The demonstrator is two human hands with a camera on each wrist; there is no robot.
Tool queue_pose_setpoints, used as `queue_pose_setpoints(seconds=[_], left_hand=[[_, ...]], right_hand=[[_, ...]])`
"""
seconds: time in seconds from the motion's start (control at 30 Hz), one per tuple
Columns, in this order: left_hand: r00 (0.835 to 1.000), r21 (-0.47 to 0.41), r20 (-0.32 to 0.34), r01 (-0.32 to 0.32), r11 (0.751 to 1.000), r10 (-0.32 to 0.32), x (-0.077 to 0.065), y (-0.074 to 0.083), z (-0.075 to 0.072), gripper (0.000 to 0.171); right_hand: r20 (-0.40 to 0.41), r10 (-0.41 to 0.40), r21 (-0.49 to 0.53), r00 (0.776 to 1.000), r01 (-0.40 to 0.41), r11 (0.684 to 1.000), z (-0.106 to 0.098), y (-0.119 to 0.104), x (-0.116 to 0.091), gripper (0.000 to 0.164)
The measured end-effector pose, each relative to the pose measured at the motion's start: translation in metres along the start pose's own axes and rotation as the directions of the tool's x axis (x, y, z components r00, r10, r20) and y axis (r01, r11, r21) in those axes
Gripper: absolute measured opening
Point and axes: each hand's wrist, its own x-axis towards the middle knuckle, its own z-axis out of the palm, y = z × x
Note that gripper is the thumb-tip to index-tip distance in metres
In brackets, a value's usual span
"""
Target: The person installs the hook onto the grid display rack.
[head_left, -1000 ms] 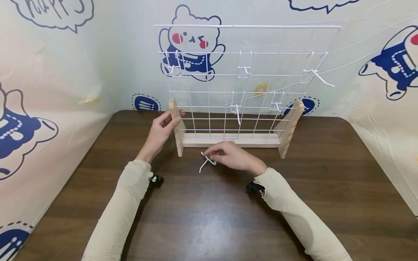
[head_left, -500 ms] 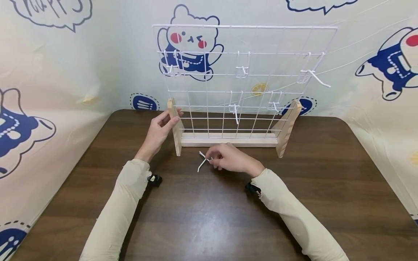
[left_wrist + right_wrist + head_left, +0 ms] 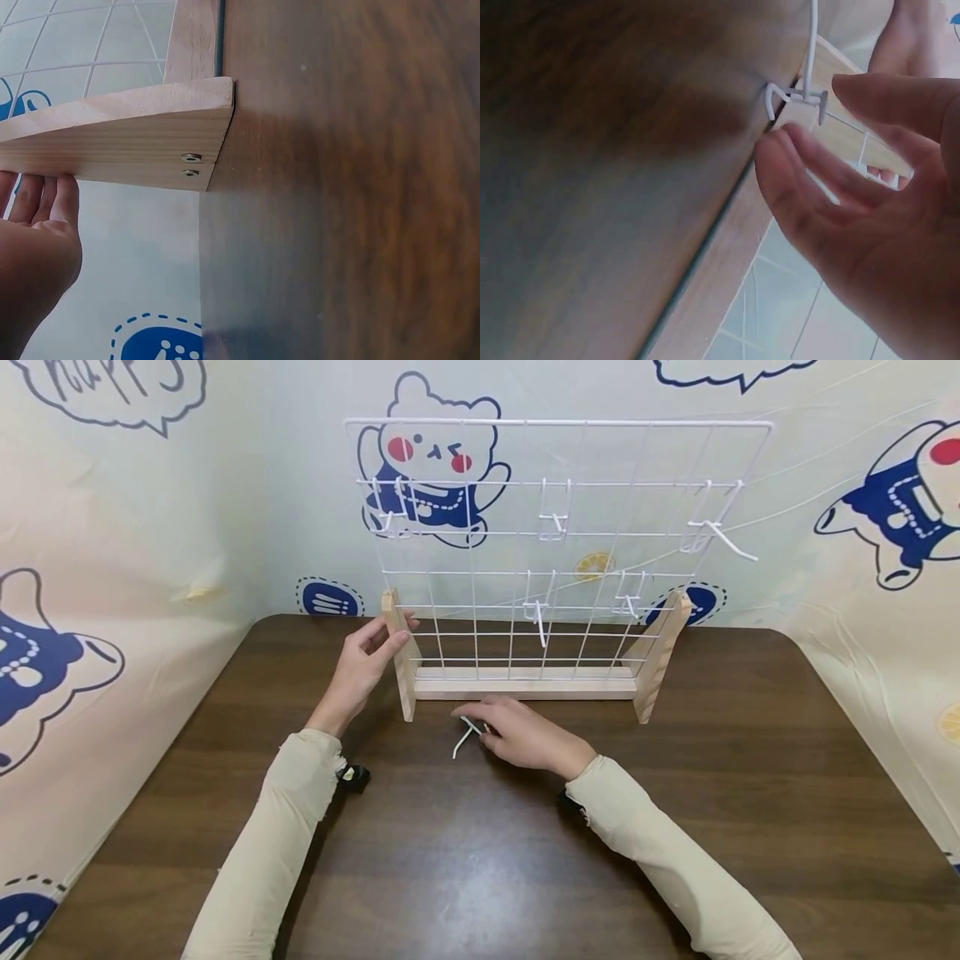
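Observation:
A white wire display rack (image 3: 558,422) stands on wooden legs at the back of the table. My left hand (image 3: 356,672) grips the rack's left wooden leg (image 3: 406,681), thumb in front and other fingers behind. In the left wrist view, fingertips (image 3: 66,196) rest against the back edge of that leg. My right hand (image 3: 528,739) is low over the table before the rack, fingers loosely spread about a loose white wire hook (image 3: 460,745). The right wrist view has this hook (image 3: 811,56) between thumb and fingers, with a gap to the thumb.
Several white hooks hang on the grid, among them an upper right hook (image 3: 731,539) and a lower middle hook (image 3: 540,627) that jut forward. A wooden crossbar (image 3: 525,689) joins the legs. Brown tabletop (image 3: 465,860) lies in front; a printed cloth (image 3: 255,510) hangs behind.
My right hand shifted off the hook and back over it, its fingers now straighter and spread. The hook stays about where it was. My left hand keeps its grip on the leg.

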Motion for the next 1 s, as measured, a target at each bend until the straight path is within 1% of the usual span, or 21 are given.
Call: queue_pose_setpoints(seconds=[0.07,0.2,0.3,0.4,0.47,0.53,0.6,0.7,0.8,0.9,1.0], left_hand=[[1.0,0.003,0.005,0.005,1.0,-0.005,-0.001,0.0,0.0,0.039],[1.0,0.004,0.01,0.009,1.0,-0.009,-0.002,-0.001,0.0,0.038],[1.0,-0.007,0.006,0.005,1.0,-0.005,-0.002,-0.001,0.0,0.037],[1.0,-0.014,0.0,0.003,1.0,-0.003,-0.002,-0.001,0.0,0.036],[1.0,-0.014,-0.002,0.0,1.0,0.0,-0.002,-0.001,0.0,0.036],[1.0,-0.015,-0.003,-0.004,1.0,0.004,-0.002,-0.001,0.0,0.036],[1.0,-0.016,-0.004,-0.006,1.0,0.006,-0.002,-0.001,0.0,0.036],[1.0,-0.015,-0.004,-0.004,1.0,0.004,-0.002,0.0,0.0,0.036],[1.0,-0.014,-0.003,0.0,1.0,0.0,-0.002,0.001,0.0,0.038],[1.0,-0.009,0.002,0.003,1.0,-0.003,-0.001,0.002,0.0,0.041],[1.0,-0.002,0.006,0.006,1.0,-0.006,0.0,0.002,0.0,0.044]], right_hand=[[0.028,-0.005,-0.014,1.0,0.005,1.0,0.001,-0.001,-0.001,0.037],[0.051,0.019,-0.009,0.999,-0.018,1.0,0.0,-0.003,-0.003,0.016],[0.051,0.045,-0.011,0.998,-0.044,0.999,-0.003,-0.005,-0.004,0.012],[0.052,0.08,-0.053,0.995,-0.077,0.996,-0.007,-0.007,-0.006,0.012],[0.057,0.105,-0.086,0.993,-0.099,0.991,-0.01,-0.009,-0.007,0.014],[0.04,0.116,-0.13,0.992,-0.11,0.985,-0.013,-0.011,-0.008,0.017],[0.006,0.119,-0.153,0.993,-0.117,0.981,-0.014,-0.012,-0.009,0.014],[-0.071,0.079,-0.183,0.994,-0.091,0.979,-0.013,-0.011,-0.007,0.012],[-0.107,0.04,-0.187,0.994,-0.059,0.981,-0.011,-0.007,-0.006,0.017],[-0.076,0.023,-0.169,0.997,-0.036,0.985,-0.009,-0.001,-0.005,0.024],[0.01,0.042,-0.123,0.999,-0.04,0.992,-0.01,0.005,-0.005,0.025]])
